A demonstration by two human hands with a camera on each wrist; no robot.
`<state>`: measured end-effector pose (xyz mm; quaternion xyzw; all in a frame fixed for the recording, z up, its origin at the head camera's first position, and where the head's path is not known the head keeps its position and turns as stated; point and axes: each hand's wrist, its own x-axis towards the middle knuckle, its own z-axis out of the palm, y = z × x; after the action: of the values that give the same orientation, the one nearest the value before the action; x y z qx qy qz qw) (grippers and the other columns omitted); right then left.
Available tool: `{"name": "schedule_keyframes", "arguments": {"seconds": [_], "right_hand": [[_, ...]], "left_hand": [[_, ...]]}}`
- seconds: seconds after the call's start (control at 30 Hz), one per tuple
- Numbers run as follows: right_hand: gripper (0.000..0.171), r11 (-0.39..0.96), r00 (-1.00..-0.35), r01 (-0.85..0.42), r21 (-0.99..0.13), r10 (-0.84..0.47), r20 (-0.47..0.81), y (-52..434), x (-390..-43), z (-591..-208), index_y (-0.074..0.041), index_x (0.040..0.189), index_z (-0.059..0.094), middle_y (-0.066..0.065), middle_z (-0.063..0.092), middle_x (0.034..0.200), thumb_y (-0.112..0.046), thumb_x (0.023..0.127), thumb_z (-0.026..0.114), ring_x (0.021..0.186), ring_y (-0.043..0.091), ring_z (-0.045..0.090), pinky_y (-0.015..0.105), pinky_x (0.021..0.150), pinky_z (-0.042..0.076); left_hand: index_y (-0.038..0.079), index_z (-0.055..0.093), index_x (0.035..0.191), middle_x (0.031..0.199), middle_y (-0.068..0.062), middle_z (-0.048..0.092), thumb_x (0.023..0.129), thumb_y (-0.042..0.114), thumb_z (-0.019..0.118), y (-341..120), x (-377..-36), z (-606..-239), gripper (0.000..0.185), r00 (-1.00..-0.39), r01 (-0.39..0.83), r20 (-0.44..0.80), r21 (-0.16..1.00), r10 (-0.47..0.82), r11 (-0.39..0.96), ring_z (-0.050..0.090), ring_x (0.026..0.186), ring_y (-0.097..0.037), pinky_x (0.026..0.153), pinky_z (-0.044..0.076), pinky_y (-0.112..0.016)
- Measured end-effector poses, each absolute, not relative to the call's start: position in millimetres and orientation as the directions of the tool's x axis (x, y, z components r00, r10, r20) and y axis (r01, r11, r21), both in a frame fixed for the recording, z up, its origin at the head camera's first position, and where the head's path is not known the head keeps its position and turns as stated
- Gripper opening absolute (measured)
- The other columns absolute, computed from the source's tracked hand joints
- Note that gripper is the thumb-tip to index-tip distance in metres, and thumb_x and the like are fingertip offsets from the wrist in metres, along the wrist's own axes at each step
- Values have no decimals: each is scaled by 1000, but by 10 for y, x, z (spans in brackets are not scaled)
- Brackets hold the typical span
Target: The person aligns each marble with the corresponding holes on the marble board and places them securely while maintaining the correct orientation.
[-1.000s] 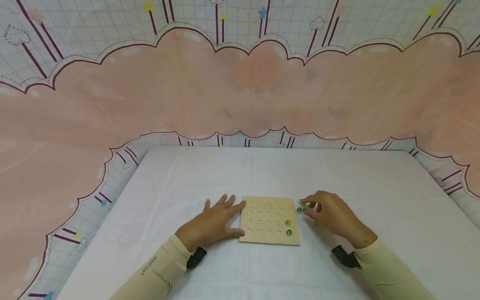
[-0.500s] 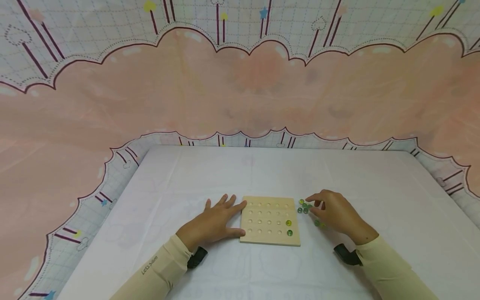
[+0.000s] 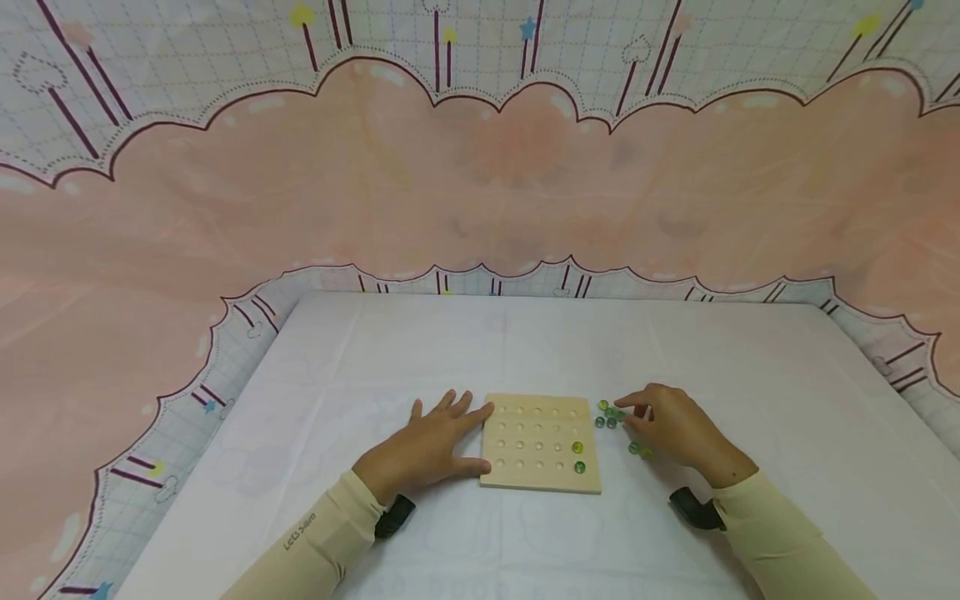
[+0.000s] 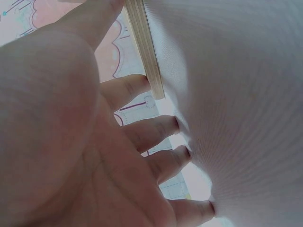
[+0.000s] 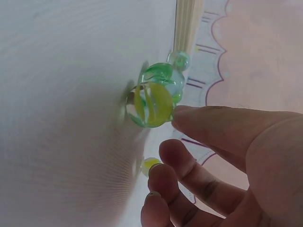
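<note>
A pale wooden board [image 3: 528, 479] with rows of small hollows lies on the white table. A yellow marble [image 3: 577, 447] and a green marble [image 3: 580, 467] sit in hollows on its right side. My left hand [image 3: 420, 446] rests spread beside it, thumb and index fingertip touching its left edge. My right hand [image 3: 671, 429] hovers with bent fingers at a cluster of green marbles [image 3: 611, 422]. In the right wrist view a gap shows between the thumb [image 5: 189, 116] and index finger, with no marble seen between them. A yellow-streaked marble [image 5: 156, 104] appears close by there.
Another yellow marble [image 3: 603, 405] lies at the cluster's far side. Nearer the right wrist is a green marble [image 3: 634, 447] with a yellowish one touching or close to it. A patterned peach cloth [image 3: 480, 192] hangs behind the white table [image 3: 375, 350].
My right hand has drawn slightly right from the cluster, uncovering more marbles, then stayed nearly still. My left hand and the board have not visibly moved.
</note>
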<state>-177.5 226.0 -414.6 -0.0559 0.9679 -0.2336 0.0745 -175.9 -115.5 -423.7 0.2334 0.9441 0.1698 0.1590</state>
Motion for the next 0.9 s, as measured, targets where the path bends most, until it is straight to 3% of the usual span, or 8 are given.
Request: {"name": "schedule_keyframes", "arguments": {"seconds": [0.9], "right_hand": [[20, 881, -982, -84, -465, -154, -114, 2277, -1768, -4170, -8, 108, 78, 3, 65, 85, -7, 88, 72, 73, 18, 53, 28, 59, 46]], "left_hand": [[32, 34, 157, 165, -11, 25, 85, 62, 68, -1156, -1764, -4261, 85, -844, 379, -225, 392, 487, 838, 14, 155, -36, 118, 7, -72]]}}
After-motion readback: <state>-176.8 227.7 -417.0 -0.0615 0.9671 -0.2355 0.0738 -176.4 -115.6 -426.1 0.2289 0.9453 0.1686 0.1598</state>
